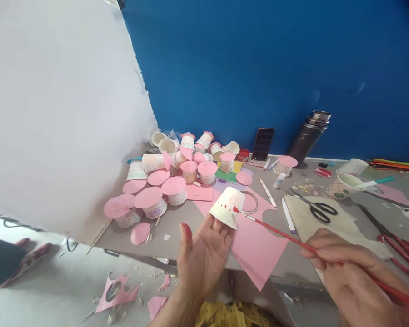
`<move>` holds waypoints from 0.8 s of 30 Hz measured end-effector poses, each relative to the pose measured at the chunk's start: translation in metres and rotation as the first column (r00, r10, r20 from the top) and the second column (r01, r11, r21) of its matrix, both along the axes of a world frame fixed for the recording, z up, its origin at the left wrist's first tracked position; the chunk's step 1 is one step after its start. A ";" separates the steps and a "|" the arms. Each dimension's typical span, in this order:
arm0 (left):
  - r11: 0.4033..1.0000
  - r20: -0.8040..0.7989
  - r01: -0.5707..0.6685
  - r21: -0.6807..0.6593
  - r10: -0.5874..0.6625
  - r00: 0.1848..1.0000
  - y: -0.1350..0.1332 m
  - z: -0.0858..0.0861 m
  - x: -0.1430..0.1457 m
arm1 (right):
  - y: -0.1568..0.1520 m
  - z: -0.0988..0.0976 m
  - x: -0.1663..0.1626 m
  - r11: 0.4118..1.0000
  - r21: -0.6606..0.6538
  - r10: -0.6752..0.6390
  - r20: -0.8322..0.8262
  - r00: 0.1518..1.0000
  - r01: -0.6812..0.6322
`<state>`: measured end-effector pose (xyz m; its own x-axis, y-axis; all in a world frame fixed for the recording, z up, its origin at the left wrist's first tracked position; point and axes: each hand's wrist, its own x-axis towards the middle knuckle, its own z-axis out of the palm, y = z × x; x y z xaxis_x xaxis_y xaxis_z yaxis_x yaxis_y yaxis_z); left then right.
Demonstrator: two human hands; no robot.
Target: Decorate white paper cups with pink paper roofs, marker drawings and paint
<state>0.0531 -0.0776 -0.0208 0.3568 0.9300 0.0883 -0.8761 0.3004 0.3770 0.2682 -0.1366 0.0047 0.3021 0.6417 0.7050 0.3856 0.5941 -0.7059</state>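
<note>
My left hand [204, 254] is palm up, its fingers going up into an upturned white paper cup [226, 204], with the thumb held out to the side. A row of red marks and a faint drawn shape show on the cup's wall. Between the fingers of my right hand [351, 268] is a long red paintbrush [276, 231], its red-loaded tip at the cup's side. Below and behind the cup lies a sheet of pink paper [255, 254] with curved cutouts. Whether the fingers grip the cup's inside is hidden.
Several paper cups with pink paper discs [150, 200] crowd the table's left. Black scissors [322, 211], red-handled scissors [402, 245], a patterned cup [344, 186] and a dark flask [308, 136] stand or lie right. A phone [263, 143] leans on the blue wall. Pink scraps [117, 293] litter the floor.
</note>
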 end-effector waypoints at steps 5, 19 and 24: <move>0.999 0.024 0.018 -0.045 -0.017 1.000 0.000 0.002 -0.001 | 0.001 -0.005 0.000 1.000 0.014 0.021 -0.052 0.998 -0.020; 0.991 -0.163 -0.049 0.124 0.069 0.984 -0.003 -0.002 0.000 | -0.009 -0.027 0.021 0.998 -0.041 0.034 -0.313 0.949 -0.050; 0.799 -0.520 -0.038 0.600 0.426 0.740 -0.012 -0.027 -0.010 | -0.012 -0.027 0.026 0.994 -0.027 0.086 -0.366 0.927 -0.102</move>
